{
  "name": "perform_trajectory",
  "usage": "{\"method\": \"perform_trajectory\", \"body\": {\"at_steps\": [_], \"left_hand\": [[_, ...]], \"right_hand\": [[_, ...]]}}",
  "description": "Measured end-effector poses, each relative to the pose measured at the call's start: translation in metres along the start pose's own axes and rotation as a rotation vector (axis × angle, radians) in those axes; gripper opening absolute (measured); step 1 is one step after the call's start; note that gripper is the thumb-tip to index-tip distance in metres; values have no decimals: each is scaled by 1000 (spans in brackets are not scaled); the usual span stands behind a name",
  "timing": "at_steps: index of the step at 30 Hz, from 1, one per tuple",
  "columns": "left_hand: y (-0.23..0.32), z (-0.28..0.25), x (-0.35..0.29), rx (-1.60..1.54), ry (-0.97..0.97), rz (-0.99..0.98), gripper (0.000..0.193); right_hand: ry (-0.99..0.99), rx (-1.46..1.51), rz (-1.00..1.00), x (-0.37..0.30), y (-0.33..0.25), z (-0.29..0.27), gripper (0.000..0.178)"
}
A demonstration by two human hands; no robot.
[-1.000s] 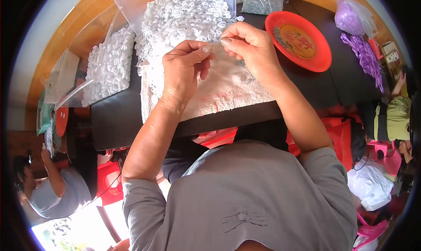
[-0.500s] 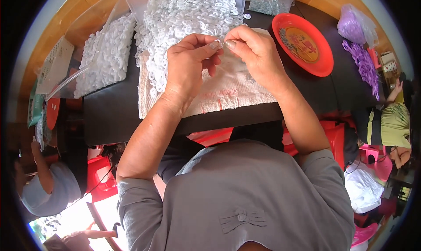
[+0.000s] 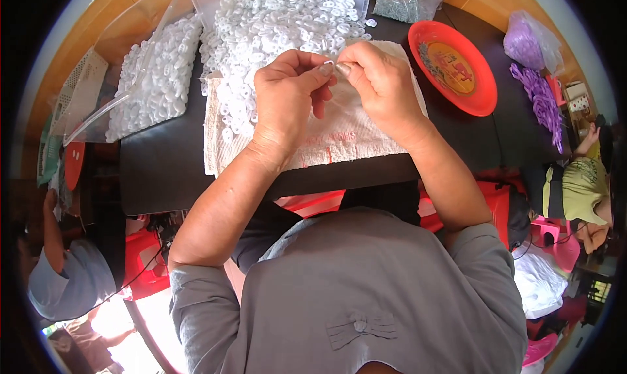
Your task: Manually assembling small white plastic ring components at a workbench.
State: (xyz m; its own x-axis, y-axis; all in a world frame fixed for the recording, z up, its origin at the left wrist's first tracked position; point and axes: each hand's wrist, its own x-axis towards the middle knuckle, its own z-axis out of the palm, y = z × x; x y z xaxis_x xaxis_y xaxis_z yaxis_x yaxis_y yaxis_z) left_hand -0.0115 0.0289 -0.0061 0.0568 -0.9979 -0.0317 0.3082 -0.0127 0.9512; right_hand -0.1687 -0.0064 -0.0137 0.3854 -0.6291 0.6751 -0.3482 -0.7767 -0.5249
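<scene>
My left hand (image 3: 287, 93) is closed in a pinch on a small white plastic piece (image 3: 330, 62), held above the cloth. Thumb and forefinger of my right hand (image 3: 385, 83) are pressed together right beside that piece; whatever they hold is too small to make out. Beneath both hands lies a pale towel-like cloth (image 3: 326, 155). Behind them spreads a big heap of white ring-like plastic pieces (image 3: 274, 18), spilling from a clear bin onto the cloth's left part. To the right sits a red oval plate (image 3: 484, 93) with small greyish bits (image 3: 431, 62) along its left side.
A clear container of white pieces (image 3: 157, 74) stands at the left of the dark table (image 3: 170, 168). A bag of greyish bits (image 3: 405, 8) lies at the back. Purple strands (image 3: 539, 103) and a purple bundle in plastic (image 3: 524, 44) are far right. Other people sit at both sides.
Both hands keep their pinches at nearly the same place, with only a slight shift. The person at the left has moved an arm a little.
</scene>
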Motion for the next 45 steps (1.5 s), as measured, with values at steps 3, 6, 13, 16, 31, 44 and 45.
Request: {"method": "perform_trajectory", "body": {"at_steps": [3,6,13,16,31,44,45], "left_hand": [[-2,3,-4,35,27,40,8],[2,5,0,-44,86,61,3],[2,2,3,-61,-18,53,9],[7,3,1,-92,-22,39,13],[13,-13,13,-74,-152,-162,12],[0,-1,2,-79,-23,-55,7],[-1,-2,1,-63,-32,-12,6]], "right_hand": [[33,-73,-54,-3,-2,6,7],[96,-86,-101,3,-2,8,10],[58,22,12,4,2,-3,6],[67,1,15,3,3,-6,4],[39,-39,-126,6,2,-9,8],[-18,271,161,-1,3,-2,2],[-20,272,165,-1,0,-1,2]]}}
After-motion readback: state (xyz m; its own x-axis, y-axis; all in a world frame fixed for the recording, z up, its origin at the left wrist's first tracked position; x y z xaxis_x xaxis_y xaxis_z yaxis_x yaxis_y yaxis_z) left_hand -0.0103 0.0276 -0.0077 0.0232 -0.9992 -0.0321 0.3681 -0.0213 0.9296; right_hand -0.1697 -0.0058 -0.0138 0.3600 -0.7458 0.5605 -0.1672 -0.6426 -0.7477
